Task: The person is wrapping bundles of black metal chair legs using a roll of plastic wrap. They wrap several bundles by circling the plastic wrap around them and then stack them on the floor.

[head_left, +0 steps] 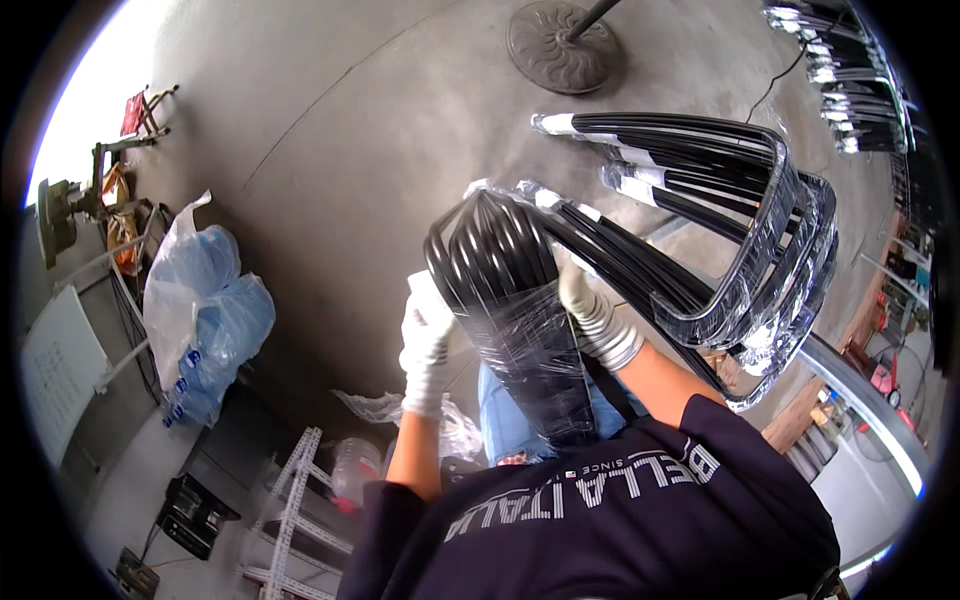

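Observation:
Upright before my body stands a bundle of bent black tubes point(500, 300), its lower part wound in clear plastic film. The tubes curve over at the top in several shiny loops. My left hand point(427, 315), in a white knit glove, holds the bundle's left side. On the other side my right hand point(588, 303), gloved alike, grips its right edge. The fingertips of both hands are partly hidden by the bundle. Just right of it, more film-wrapped bundles of black bent tubes point(740, 215) lean together, with white wrapping on their far ends.
A round patterned metal base point(562, 45) with a pole stands on the floor ahead. Bags of plastic bottles point(215, 310) sit at the left, near a white board point(65, 370). A white slotted rack point(295, 500) stands lower left. More tube bundles point(850, 85) lie far right.

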The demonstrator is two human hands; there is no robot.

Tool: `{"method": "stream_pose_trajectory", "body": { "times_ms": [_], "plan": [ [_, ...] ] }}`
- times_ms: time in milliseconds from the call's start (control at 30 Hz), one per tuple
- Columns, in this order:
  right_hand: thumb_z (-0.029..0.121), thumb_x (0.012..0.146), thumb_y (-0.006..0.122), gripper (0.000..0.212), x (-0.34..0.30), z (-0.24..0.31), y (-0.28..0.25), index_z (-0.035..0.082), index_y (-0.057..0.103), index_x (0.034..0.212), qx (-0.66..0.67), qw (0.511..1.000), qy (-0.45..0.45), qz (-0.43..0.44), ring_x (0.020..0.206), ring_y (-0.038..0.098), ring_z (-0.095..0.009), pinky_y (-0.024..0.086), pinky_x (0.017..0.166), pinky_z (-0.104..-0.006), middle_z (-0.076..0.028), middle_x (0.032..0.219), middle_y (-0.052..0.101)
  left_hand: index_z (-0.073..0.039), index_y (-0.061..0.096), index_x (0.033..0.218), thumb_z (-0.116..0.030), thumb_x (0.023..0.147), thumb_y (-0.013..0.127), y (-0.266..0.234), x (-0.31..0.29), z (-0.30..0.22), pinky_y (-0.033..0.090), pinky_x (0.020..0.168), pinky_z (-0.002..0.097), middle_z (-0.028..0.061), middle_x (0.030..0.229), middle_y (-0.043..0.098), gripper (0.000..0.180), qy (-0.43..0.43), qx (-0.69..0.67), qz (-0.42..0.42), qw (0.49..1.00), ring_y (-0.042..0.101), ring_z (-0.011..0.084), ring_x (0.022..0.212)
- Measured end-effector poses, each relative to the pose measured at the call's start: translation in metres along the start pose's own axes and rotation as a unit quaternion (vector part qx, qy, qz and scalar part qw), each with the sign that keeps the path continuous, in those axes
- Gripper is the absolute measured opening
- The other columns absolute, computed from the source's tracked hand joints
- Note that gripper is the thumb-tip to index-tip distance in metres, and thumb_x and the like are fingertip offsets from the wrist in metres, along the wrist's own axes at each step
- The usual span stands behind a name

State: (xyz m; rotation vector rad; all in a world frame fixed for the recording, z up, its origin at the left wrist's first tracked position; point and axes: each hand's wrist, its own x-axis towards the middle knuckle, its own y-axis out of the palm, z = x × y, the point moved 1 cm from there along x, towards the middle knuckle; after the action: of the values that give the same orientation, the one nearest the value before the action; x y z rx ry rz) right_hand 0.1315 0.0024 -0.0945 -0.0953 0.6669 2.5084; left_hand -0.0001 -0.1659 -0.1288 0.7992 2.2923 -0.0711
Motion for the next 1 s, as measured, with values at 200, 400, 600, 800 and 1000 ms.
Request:
{"method": "stream_pose_trajectory", "body": {
  "times_ms": [200, 400, 600, 800, 1000],
  "plan": [
    [0.037, 0.087, 0.044, 0.050, -0.016, -0.075, -0.029, 0.001, 0.047, 0.122, -0.065, 0.989, 0.100, -0.092, 0.105, 0.053, -0.017, 0.040, 0.094, -0.0298, -0.009, 0.117, 0.055, -0.007, 0.052, 0.112, -0.021, 0.078, 0.062, 0.063, 0.000, -0.006, 0.044, 0.080, 0.0304, 0.0080, 0.098, 0.061, 0.038, 0.078, 0.220, 0.051, 0.971, 0.056, 0.0189, 0.091],
    [0.036, 0.076, 0.062, 0.051, -0.023, 0.001, -0.055, 0.004, 0.052, 0.116, 0.177, 0.916, 0.309, -0.183, 0.099, 0.056, -0.018, 0.044, 0.087, -0.0297, -0.009, 0.109, 0.059, -0.005, 0.053, 0.108, -0.028, 0.081, 0.053, 0.115, -0.004, -0.038, 0.041, 0.085, 0.0360, 0.0144, 0.103, 0.055, 0.036, 0.076, 0.262, 0.133, 0.953, 0.053, 0.0293, 0.096],
    [0.051, 0.073, 0.063, 0.065, -0.031, 0.159, -0.094, 0.001, 0.050, 0.113, 0.219, 0.915, 0.266, -0.210, 0.077, 0.060, -0.026, 0.053, 0.066, -0.0415, -0.013, 0.089, 0.059, -0.003, 0.047, 0.123, -0.026, 0.086, 0.054, 0.092, 0.022, -0.051, 0.041, 0.091, 0.0319, 0.0119, 0.113, 0.057, 0.044, 0.013, 0.045, 0.224, 0.974, 0.053, 0.0229, 0.107],
    [0.028, 0.081, 0.065, 0.047, 0.049, 0.211, 0.003, 0.001, 0.050, 0.116, 0.049, 0.941, 0.276, -0.191, 0.082, 0.063, -0.024, 0.055, 0.068, -0.0342, -0.014, 0.099, 0.060, -0.004, 0.040, 0.131, -0.030, 0.091, 0.048, 0.114, -0.012, -0.091, 0.037, 0.093, 0.0259, 0.0097, 0.117, 0.054, 0.048, 0.024, -0.102, 0.230, 0.968, 0.051, 0.0158, 0.108],
    [0.041, 0.085, 0.048, 0.040, 0.127, 0.133, 0.087, 0.011, 0.055, 0.110, -0.739, 0.584, 0.154, 0.298, 0.094, 0.055, -0.028, 0.043, 0.083, -0.0341, -0.018, 0.096, 0.058, 0.004, 0.028, 0.133, -0.045, 0.085, 0.055, 0.100, -0.036, -0.147, 0.036, 0.100, 0.0422, 0.0188, 0.130, 0.040, 0.073, -0.042, -0.209, 0.163, 0.963, 0.039, 0.0290, 0.122]
  ]
}}
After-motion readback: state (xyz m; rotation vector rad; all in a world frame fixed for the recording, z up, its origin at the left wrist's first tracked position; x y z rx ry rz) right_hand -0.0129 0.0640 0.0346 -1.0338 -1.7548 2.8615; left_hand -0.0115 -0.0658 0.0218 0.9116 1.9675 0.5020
